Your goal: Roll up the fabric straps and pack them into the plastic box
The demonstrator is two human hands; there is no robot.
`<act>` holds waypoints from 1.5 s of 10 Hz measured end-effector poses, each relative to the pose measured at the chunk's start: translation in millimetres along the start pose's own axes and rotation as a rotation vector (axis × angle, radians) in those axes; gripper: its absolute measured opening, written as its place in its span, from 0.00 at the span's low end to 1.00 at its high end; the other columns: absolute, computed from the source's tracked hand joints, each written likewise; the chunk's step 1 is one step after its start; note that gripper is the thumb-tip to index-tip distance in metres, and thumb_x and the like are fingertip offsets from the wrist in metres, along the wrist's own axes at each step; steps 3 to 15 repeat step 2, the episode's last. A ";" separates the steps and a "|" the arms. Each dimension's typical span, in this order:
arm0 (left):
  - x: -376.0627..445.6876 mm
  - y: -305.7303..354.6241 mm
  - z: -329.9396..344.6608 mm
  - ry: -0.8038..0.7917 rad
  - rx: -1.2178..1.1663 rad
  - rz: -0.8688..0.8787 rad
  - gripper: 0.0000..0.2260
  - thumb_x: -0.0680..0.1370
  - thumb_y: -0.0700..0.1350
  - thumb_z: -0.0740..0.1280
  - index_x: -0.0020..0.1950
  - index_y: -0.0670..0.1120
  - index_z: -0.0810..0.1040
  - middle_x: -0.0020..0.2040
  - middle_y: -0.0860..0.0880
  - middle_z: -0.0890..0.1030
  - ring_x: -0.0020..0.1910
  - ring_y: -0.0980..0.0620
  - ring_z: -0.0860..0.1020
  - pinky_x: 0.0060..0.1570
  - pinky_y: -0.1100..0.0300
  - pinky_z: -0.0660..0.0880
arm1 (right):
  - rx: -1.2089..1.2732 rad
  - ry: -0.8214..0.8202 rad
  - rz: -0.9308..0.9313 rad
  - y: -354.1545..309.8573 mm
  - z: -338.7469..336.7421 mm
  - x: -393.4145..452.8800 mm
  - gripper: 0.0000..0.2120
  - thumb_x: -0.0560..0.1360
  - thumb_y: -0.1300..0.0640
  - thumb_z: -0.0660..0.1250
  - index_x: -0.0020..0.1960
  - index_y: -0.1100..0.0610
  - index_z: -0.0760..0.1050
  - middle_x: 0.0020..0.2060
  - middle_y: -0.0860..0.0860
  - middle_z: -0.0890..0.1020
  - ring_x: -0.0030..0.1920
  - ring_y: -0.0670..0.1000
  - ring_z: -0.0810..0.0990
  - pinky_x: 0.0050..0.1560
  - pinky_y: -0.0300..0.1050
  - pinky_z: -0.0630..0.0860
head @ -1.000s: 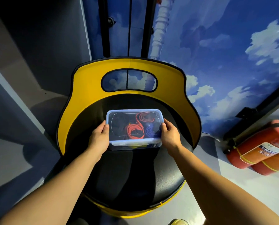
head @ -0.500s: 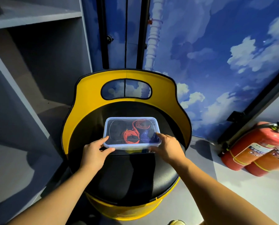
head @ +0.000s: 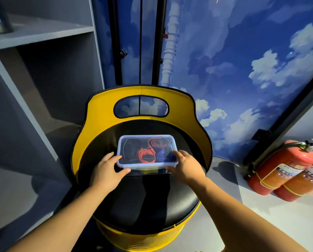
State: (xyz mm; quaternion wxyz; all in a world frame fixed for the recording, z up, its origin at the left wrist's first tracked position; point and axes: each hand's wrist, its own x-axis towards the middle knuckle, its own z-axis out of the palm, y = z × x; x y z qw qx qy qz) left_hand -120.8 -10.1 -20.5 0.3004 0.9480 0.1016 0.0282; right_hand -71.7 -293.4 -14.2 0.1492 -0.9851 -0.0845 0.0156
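A clear plastic box [head: 146, 136] with its lid on sits on the black seat [head: 144, 202] of a yellow chair. Through the lid I see rolled fabric straps: red ones [head: 146, 154], a blue one [head: 160, 154] and a dark one [head: 132, 148]. My left hand [head: 106, 170] holds the box's front left corner, fingers on the lid and thumb under the front edge. At the front right corner, my right hand [head: 187, 166] grips the same way, fingers lying along the lid's right rim.
The chair's yellow backrest [head: 101, 113] curves round behind the box. Grey shelving [head: 42, 33] stands to the left. Two red fire extinguishers [head: 279, 170] lean on the floor at the right, below a sky-painted wall [head: 243, 70].
Both hands slid from the box's left and right sides down to its front corners. The view drew back and tilted up, so the box sits lower in frame.
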 end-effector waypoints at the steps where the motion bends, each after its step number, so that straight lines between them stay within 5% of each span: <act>1: -8.4 9.6 -13.1 0.010 0.161 0.111 0.32 0.77 0.62 0.67 0.79 0.54 0.64 0.81 0.51 0.57 0.80 0.47 0.56 0.76 0.48 0.61 | -0.107 0.040 -0.071 -10.7 -23.9 -9.0 0.36 0.79 0.35 0.59 0.79 0.54 0.58 0.77 0.54 0.64 0.76 0.56 0.63 0.75 0.49 0.60; 2: -14.9 32.0 -29.3 0.038 0.298 0.228 0.33 0.79 0.65 0.60 0.81 0.53 0.58 0.82 0.51 0.55 0.81 0.47 0.51 0.78 0.49 0.54 | -0.125 0.102 -0.135 -21.8 -43.4 -18.8 0.36 0.81 0.34 0.53 0.81 0.53 0.54 0.80 0.53 0.60 0.79 0.54 0.57 0.79 0.50 0.55; 15: -14.9 32.0 -29.3 0.038 0.298 0.228 0.33 0.79 0.65 0.60 0.81 0.53 0.58 0.82 0.51 0.55 0.81 0.47 0.51 0.78 0.49 0.54 | -0.125 0.102 -0.135 -21.8 -43.4 -18.8 0.36 0.81 0.34 0.53 0.81 0.53 0.54 0.80 0.53 0.60 0.79 0.54 0.57 0.79 0.50 0.55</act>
